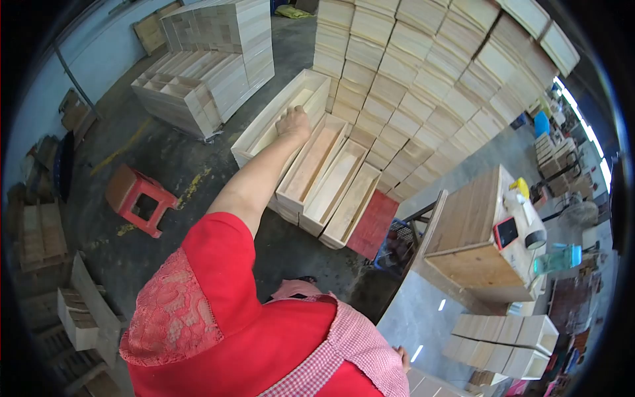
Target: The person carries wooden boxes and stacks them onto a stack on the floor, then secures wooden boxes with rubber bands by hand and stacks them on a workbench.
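My left hand (293, 123) reaches out over a long wooden drawer box (268, 135), its fingers curled at the box's inner part. What the fingers grip there is too small to make out. Beside it, more open wooden boxes (321, 162) (336, 183) (352, 205) lie side by side, stepping down to the right. Low at the right of my body, my right hand (403, 358) shows only in part near the apron's edge, beside the grey table surface (423, 317); most of its fingers are hidden.
A tall wall of stacked wooden boxes (403, 86) rises behind. A red stool (141, 200) stands on the floor at left. More boxes (218, 73) stand at the upper left. On a wooden cabinet (463, 231) at right are a phone (507, 233) and a bottle (557, 259).
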### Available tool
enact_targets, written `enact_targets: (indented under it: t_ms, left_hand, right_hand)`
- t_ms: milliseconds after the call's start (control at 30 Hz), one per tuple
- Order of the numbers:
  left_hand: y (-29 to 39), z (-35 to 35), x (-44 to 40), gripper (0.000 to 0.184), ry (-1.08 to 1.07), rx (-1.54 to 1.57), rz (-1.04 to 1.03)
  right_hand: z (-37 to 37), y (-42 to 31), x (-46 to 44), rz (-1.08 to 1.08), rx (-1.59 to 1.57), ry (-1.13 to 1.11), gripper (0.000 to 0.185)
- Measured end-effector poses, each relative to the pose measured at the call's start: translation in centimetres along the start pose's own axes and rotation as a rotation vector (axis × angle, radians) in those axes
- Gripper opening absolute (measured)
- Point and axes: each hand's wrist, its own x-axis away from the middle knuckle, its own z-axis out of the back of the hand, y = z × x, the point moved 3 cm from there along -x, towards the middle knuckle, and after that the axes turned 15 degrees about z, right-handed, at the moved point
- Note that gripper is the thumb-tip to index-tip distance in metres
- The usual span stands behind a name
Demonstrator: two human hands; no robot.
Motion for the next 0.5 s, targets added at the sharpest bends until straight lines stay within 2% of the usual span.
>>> enact_targets:
  t_ms: [33,133,233,300,333,367,400,467,500]
  left_hand:
    - [-0.3,-0.8,-1.2,0.037,-0.174,0.016,0.121]
    - [-0.1,1.2,-1.8,0.03,-0.25,-0.061,0.001]
    - [-0.8,5.0,-0.3,0.028,-0.164,0.026,-0.05]
    - [-1.4,9.4,2.9,0.033,-0.162,0.093,-0.199]
    - [-2.2,9.8,3.8,0.038,-0.138,0.243,-0.404]
    - [-2.4,10.1,4.6,0.041,-0.251,0.348,-0.549]
    - [-2.6,10.1,6.3,0.043,-0.205,0.448,-0.704]
    - [-0.8,11.6,11.1,0.035,-0.994,0.539,-0.748]
    - [-0.4,11.3,13.7,0.032,-1.093,0.505,-0.774]
  right_hand:
    - [-2.4,-7.4,-1.0,0.074,-0.046,-0.018,0.027]
    - [-5.0,-12.5,-3.7,0.267,-0.07,-0.168,0.026]
    - [-7.7,-16.2,-3.5,0.359,-0.022,-0.225,0.024]
    - [-8.8,-17.6,-3.4,0.385,0.011,-0.266,0.025]
    - [-9.5,-19.3,-3.4,0.529,0.037,-0.273,0.029]
    - [-9.8,-21.7,-3.3,0.676,0.072,-0.252,0.035]
    - [-10.0,-26.0,-2.9,0.814,0.106,-0.253,0.051]
    - [-9.5,-33.1,-2.3,1.05,0.141,-0.2,0.069]
    - [-8.9,-35.7,-2.0,1.145,0.149,-0.152,0.068]
